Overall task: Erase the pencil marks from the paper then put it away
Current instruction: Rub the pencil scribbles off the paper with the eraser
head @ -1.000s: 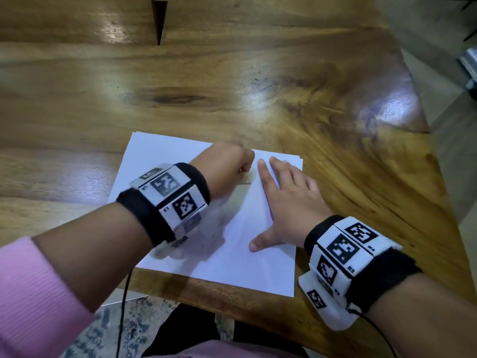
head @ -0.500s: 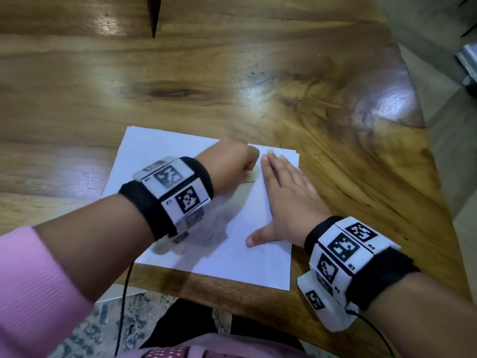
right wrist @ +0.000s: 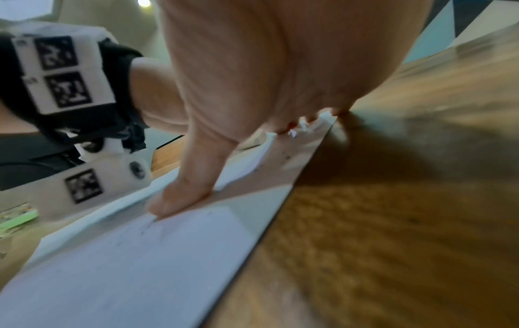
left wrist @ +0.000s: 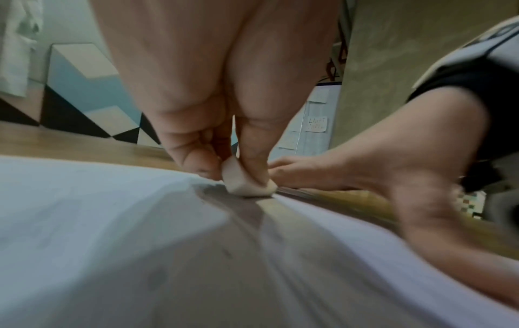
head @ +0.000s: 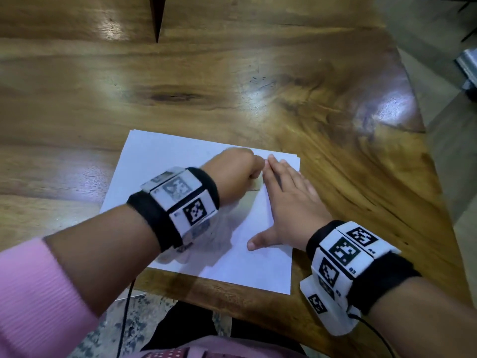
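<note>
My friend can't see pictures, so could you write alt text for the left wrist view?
A left hand pinches a small white eraser against a sheet of white paper on a wooden table. Beside it the right hand lies flat, holding the paper down.

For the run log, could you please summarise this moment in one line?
left hand: rubbing eraser on paper | right hand: flat, holding paper

White paper (head: 160,161) flat at table's near edge; pale eraser (left wrist: 247,184) on sheet (faint marks visible).
</note>
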### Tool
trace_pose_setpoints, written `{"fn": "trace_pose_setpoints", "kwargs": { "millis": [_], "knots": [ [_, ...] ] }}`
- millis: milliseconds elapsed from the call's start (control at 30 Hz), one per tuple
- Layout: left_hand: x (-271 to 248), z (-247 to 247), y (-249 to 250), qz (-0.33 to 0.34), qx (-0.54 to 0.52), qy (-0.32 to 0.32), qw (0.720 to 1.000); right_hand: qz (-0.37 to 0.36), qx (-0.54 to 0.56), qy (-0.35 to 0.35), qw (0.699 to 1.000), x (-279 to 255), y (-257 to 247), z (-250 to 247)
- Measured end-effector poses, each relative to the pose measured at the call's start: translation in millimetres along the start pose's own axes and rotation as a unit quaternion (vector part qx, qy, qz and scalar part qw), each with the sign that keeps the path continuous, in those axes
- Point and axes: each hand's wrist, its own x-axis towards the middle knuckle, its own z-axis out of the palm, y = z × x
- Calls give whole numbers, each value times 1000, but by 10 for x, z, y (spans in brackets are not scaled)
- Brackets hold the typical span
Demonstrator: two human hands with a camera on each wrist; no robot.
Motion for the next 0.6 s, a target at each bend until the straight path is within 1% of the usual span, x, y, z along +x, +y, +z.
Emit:
{"fn": "trace_pose_setpoints", "kwargs": {
  "millis": [100, 167, 267, 333, 400, 433, 533, 600],
  "knots": [
    [-410, 120, 34, 36, 1, -44, 998, -3, 10, 12, 1000, -7, 7, -3],
    [-627, 194, 39, 44, 2, -60, 997, -5, 15, 15, 1000, -6, 10, 0],
    [-651, 225, 34, 39, 18, -56, 998, -17, 10, 13, 1000, -8, 41, 6],
    [-628, 214, 45, 27, 12, -49, 998, -28, 25, -1, 999, -1, 87, -19],
    [-635, 209, 51, 9, 2, -50, 999, -36, 60, -11, 997, 11, 141, -64],
    [-640, 207, 48, 0, 1, -51, 999, -38, 91, -4, 995, 19, 167, -85],
    [-625, 210, 17, -19, -5, -49, 999, -35, 220, 60, 973, 15, 267, -99],
    [-613, 213, 8, -22, -9, -49, 998, -37, 263, 89, 960, -17, 304, -74]
  ]
}}
